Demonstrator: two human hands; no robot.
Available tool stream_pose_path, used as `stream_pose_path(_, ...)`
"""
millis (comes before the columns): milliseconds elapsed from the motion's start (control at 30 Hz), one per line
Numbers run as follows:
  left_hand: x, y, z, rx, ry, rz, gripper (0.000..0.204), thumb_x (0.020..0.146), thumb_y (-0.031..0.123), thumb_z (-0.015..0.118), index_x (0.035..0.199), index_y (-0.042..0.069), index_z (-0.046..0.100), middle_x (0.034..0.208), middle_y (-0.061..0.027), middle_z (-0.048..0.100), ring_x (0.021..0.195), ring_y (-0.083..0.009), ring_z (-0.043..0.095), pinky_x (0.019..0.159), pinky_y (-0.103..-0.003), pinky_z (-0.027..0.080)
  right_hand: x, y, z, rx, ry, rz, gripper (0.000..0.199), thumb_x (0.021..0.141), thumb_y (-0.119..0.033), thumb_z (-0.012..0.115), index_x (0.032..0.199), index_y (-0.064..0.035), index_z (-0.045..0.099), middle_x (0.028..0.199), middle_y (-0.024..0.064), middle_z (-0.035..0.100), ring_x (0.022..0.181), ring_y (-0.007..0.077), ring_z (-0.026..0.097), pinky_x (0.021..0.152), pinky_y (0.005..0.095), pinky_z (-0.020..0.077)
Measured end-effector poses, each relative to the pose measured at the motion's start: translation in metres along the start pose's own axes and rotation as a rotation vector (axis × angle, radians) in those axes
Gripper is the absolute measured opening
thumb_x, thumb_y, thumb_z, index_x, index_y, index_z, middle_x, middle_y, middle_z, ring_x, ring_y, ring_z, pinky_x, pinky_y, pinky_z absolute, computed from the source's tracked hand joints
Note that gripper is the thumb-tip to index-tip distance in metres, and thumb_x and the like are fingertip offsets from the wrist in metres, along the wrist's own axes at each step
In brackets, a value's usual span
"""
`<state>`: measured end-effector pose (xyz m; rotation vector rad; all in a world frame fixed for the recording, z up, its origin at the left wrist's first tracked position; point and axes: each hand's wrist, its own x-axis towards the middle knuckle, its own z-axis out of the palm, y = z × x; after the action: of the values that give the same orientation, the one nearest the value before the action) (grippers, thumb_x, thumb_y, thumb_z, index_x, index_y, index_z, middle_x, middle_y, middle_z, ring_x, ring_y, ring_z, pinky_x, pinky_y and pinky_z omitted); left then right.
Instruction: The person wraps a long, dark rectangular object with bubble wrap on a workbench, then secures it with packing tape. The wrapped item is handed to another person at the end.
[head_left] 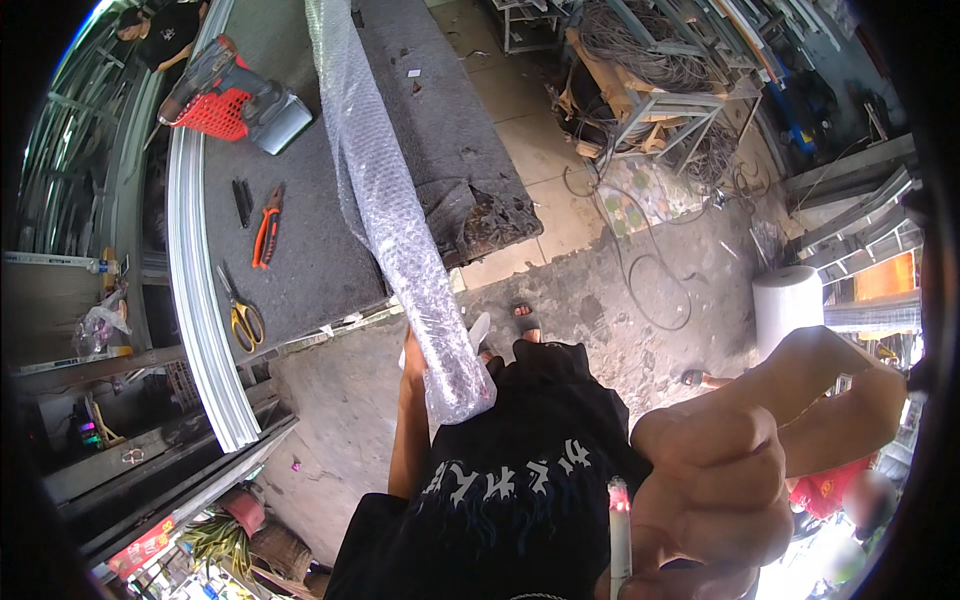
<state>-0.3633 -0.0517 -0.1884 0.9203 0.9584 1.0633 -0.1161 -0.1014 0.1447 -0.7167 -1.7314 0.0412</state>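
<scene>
A long bundle in clear bubble wrap [400, 220] runs from the carpeted table towards my body, its near end past the table edge. My left hand [413, 352] is closed at the side of that near end; the wrap hides most of its fingers. Close in at the lower right, my right hand [715, 480] is curled into a fist. From it sticks out a wide, bent strip of tan packing tape [845, 415]. A lit cigarette [620, 530] points upward beside this hand; I cannot tell what holds it.
On the grey carpeted table [300, 190] lie a cordless drill [235, 100], orange-handled pliers [268, 228] and yellow-handled scissors [242, 315]. Pale metal profiles [195, 250] line its left edge. A white roll [787, 308] stands right, past a loose cable [640, 270]. Someone in black [175, 35] is far left.
</scene>
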Motion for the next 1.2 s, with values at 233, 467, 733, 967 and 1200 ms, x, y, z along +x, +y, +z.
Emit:
stream_pose_path(233,0.004,0.005,-0.003,-0.207,-0.05,-0.246,0.054,0.095,0.03,0.079,0.136,0.002,0.06,0.111,-0.0102,0.068,0.102,-0.0282,0.073,0.086,-0.049,0.064,-0.022,0.017,-0.004,-0.024,0.005,-0.192,0.019,0.096,-0.02,0.082,0.113,-0.0217,0.074,0.096,-0.0019,0.044,0.08,0.0151,0.046,0.053,0.0267,0.0397)
stream_pose_path(467,0.018,-0.013,-0.024,-0.568,0.062,-0.508,0.04,0.106,0.027,0.064,0.136,0.001,0.061,0.113,-0.0128,0.071,0.1,-0.0262,0.074,0.084,-0.045,0.065,-0.016,0.011,0.011,-0.082,-0.002,-0.132,0.015,0.097,-0.02,0.079,0.11,-0.0211,0.072,0.098,-0.0001,0.044,0.082,0.0165,0.047,0.055,0.0302,0.0419)
stream_pose_path(733,0.018,-0.046,-0.066,-0.254,-0.065,-0.432,0.046,0.112,0.032,0.054,0.14,-0.003,0.062,0.121,-0.0155,0.074,0.101,-0.0272,0.077,0.088,-0.044,0.065,-0.135,0.06,0.042,-0.381,0.008,0.625,0.011,0.084,-0.004,0.082,0.089,-0.0037,0.073,0.073,0.0049,0.059,0.061,0.0158,0.052,0.055,0.0341,0.0385)
stream_pose_path(967,0.019,-0.078,-0.101,0.033,-0.059,-0.343,0.05,0.112,0.032,0.055,0.145,-0.006,0.059,0.135,-0.0151,0.07,0.115,-0.025,0.073,0.099,-0.041,0.06,-0.42,0.206,0.125,-0.16,0.055,1.651,0.046,0.093,-0.044,0.08,0.115,-0.0039,0.083,0.102,0.0205,0.081,0.101,0.0274,0.078,0.09,0.04,0.0578)
stream_pose_path(1200,0.007,-0.105,-0.124,0.0,-0.055,-0.336,0.039,0.11,0.019,0.062,0.142,-0.003,0.062,0.132,-0.0109,0.071,0.114,-0.0219,0.07,0.097,-0.039,0.061,-0.604,0.132,0.086,-0.463,-0.432,1.975,0.044,0.092,-0.043,0.079,0.107,-0.001,0.082,0.098,0.0227,0.081,0.095,0.0345,0.079,0.084,0.0469,0.0587)
